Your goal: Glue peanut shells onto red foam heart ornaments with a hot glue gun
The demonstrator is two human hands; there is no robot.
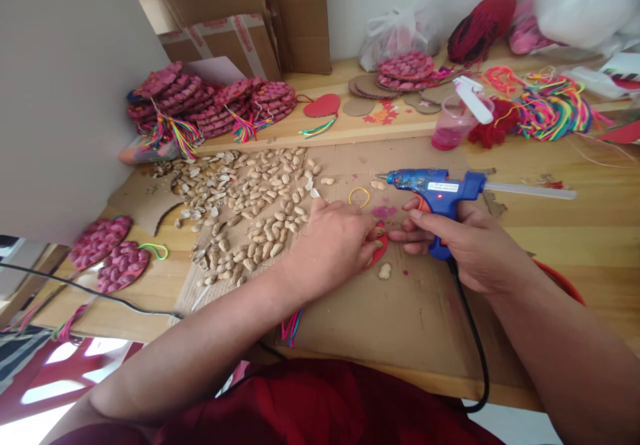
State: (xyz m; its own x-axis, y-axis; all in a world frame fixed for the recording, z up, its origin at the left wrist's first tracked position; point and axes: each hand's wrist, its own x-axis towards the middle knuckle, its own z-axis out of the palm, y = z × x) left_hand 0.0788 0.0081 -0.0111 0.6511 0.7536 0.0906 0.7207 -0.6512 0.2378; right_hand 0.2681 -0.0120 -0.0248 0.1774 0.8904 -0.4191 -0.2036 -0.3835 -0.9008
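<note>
My right hand (pixel 480 245) is wrapped round the handle of a blue hot glue gun (pixel 445 188). Its nozzle points left, its red light is lit, and a clear glue stick (pixel 533 190) sticks out of the back. Over a red piece (pixel 383 248) lying on the cardboard, my left hand (pixel 333 242) is closed, fingertips pinching a peanut (pixel 377 244) against it. Most of the red piece is hidden by this hand. A yellow loop (pixel 359 197) shows above it and a coloured tassel (pixel 291 328) below. One loose peanut (pixel 385 271) lies close by.
Many peanuts (pixel 265 225) spread left over the cardboard sheet (pixel 415 318). Behind are stacked pink peanut-covered discs (pixel 273 102), a red heart (pixel 321 105), a cup of pink liquid (pixel 453 125) and coloured cords (pixel 550 108). A black cable (pixel 473 338) hangs from the glue gun.
</note>
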